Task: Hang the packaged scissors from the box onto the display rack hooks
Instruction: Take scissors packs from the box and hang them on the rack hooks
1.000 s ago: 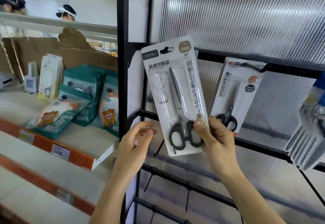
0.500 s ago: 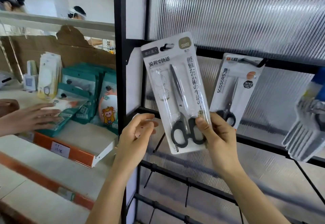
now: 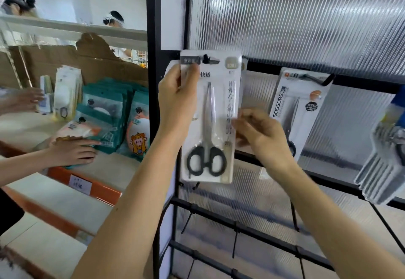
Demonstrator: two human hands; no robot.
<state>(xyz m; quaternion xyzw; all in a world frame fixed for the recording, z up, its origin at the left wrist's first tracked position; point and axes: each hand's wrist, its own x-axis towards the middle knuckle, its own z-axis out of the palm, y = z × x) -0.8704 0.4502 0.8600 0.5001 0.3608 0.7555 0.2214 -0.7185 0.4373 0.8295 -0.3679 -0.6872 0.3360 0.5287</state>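
Head view: upright white scissors pack, black handles showing.

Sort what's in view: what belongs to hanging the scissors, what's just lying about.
Job: scissors pack, gripped at the top by the left hand, right hand at its edge; rack hook; display rack; second pack, already hung.
Lying about: teal packets, torn cardboard, orange-edged shelf, another person's hand.

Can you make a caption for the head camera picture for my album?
Left hand holds a scissors pack up at a rack hook, right hand at its edge.
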